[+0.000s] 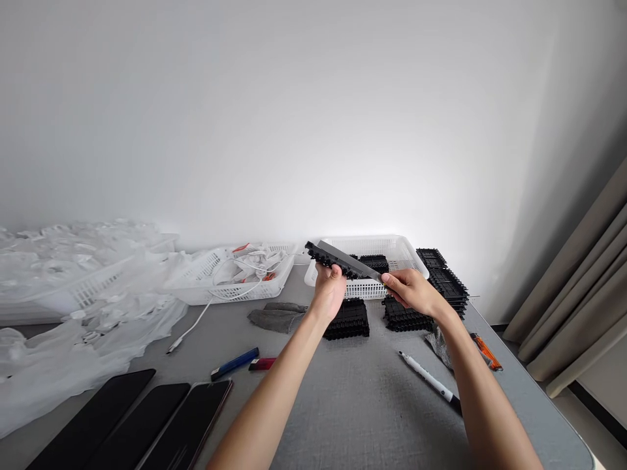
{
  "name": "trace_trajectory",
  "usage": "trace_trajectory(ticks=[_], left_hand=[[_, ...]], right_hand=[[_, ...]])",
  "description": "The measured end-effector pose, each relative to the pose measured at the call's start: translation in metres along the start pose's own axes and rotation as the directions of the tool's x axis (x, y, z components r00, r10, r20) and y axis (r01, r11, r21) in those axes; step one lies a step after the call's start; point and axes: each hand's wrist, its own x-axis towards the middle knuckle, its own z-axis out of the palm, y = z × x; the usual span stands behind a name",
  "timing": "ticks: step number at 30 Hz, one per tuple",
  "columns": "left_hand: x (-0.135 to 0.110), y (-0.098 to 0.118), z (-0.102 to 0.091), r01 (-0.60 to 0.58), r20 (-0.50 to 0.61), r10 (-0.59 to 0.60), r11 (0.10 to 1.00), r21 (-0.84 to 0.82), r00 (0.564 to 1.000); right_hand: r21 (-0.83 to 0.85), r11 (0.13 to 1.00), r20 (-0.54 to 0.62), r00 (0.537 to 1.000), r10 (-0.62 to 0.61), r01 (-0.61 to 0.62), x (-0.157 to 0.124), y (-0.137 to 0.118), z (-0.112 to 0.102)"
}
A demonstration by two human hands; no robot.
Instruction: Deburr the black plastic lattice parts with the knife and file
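Observation:
My left hand [330, 290] is closed around a black plastic plate with knobbly edges [313, 252], raised above the table and tilted. My right hand [409, 290] grips the end of a long, flat grey metal file [353, 262]. The file lies along the top of the held plate. Its handle is mostly hidden in my fingers. Below my hands sit one stack of similar black plates [347, 318] and another black stack [405, 314]. Behind them is a white plastic basket [406, 251] with more black plates [375, 262] inside.
More black plates [448, 284] are piled at right. A white marker [427, 377], an orange cutter [487, 352], a grey glove [277, 318], a blue lighter-like item [235, 363] and a red one [262, 363] lie around. Phones [186, 427], a cable [193, 326] and plastic bags [98, 352] occupy the left.

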Motion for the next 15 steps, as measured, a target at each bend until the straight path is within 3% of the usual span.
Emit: trace_trajectory(ticks=[10, 15], left_hand=[[0.004, 0.0, -0.011, -0.006, 0.042, 0.007, 1.0, -0.028, 0.999], [-0.001, 0.0, 0.007, 0.024, 0.022, -0.024, 1.0, -0.001, 0.999]], right_hand=[[0.008, 0.999, 0.008, 0.999, -0.035, 0.035, -0.003, 0.003, -0.009], [0.241, 0.97, -0.038, 0.999, -0.013, 0.022, 0.005, 0.006, 0.007]])
